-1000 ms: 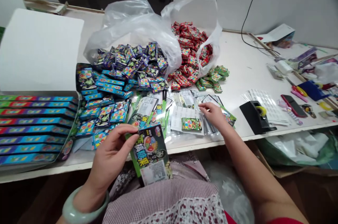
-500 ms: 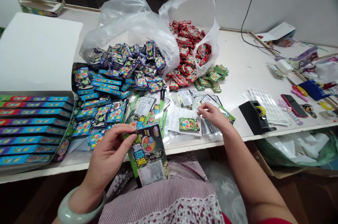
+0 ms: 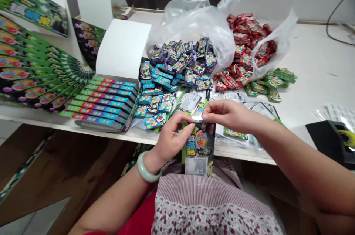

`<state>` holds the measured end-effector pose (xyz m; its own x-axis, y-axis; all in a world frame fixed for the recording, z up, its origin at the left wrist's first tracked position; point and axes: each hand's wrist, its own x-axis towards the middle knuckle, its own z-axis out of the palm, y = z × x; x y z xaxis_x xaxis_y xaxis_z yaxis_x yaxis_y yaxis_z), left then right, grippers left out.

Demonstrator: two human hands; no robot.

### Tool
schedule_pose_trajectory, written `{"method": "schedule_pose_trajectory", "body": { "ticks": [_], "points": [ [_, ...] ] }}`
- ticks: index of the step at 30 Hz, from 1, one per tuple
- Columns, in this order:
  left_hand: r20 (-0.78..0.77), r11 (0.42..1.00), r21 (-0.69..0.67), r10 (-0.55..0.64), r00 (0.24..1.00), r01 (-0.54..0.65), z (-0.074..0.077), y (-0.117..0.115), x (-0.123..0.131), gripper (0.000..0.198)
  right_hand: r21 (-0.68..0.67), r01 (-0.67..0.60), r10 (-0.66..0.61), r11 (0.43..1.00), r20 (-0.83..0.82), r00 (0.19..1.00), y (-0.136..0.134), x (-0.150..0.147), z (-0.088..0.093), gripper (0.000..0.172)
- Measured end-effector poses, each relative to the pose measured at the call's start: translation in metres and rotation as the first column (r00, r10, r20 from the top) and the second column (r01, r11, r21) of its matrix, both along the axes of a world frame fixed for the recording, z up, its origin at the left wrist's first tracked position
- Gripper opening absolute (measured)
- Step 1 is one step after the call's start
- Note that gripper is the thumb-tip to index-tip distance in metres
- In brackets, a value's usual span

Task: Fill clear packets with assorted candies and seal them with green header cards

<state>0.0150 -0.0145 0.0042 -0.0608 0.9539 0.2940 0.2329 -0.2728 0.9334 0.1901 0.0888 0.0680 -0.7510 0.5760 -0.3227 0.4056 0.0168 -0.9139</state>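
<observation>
My left hand [image 3: 174, 137] pinches the top left corner of a flat black and green printed packet [image 3: 198, 148], which hangs upright before my lap. The packet bears large Chinese characters, a colourful round picture and a white printed label low on its front. At the packet's top edge, close beside my left fingers, my right hand [image 3: 226, 115] has thumb and forefinger pressed together. What lies between those fingertips is too small to make out. A little green box [image 3: 235, 134] lies on the table, partly below my right wrist.
An opened display carton [image 3: 130, 116] holds rows of slim boxes; tall green printed boards [image 3: 36, 68] fan out at left. Small purple and blue boxes [image 3: 180, 61] spill from a clear plastic bag [image 3: 191, 24]. Red boxes [image 3: 244, 46] and green boxes [image 3: 273, 83] are piled further right, near a black tape dispenser [image 3: 330, 140].
My right hand has moved left from over the small green box to the packet's top edge. The left hand still holds the packet. The view has swung left.
</observation>
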Motion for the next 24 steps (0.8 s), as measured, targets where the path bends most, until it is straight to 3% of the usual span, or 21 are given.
{"method": "schedule_pose_trajectory", "body": {
  "ticks": [8,14,16,19,22,24],
  "points": [
    [0.026,1.000,0.010,0.028,0.999,-0.028,-0.003,0.002,0.001,0.016,-0.083,0.027,-0.024,0.996,0.039,0.999,0.000,-0.009,-0.005,0.022],
    [0.043,0.997,0.043,0.064,0.997,-0.066,-0.002,0.005,0.006,0.010,-0.006,0.077,-0.076,0.997,0.082,0.994,0.006,-0.012,-0.011,0.023],
    [0.032,0.995,0.068,0.064,0.997,-0.066,-0.001,0.005,0.006,0.011,-0.080,0.071,-0.064,0.994,0.091,0.994,0.009,-0.013,-0.014,0.025],
    [0.075,0.999,0.014,0.040,0.996,-0.041,-0.003,-0.002,0.007,0.018,-0.337,0.070,-0.044,0.939,0.083,0.996,0.008,-0.014,-0.021,0.026],
    [0.232,0.976,-0.151,-0.117,0.966,0.155,-0.009,-0.019,0.006,0.040,-0.540,0.115,-0.052,0.833,0.131,0.990,0.002,-0.009,-0.026,0.030],
    [0.328,0.939,-0.197,-0.206,0.922,0.280,-0.012,-0.033,0.001,0.041,-0.556,0.130,-0.056,0.821,0.148,0.987,0.001,-0.004,-0.027,0.034]
  ]
}}
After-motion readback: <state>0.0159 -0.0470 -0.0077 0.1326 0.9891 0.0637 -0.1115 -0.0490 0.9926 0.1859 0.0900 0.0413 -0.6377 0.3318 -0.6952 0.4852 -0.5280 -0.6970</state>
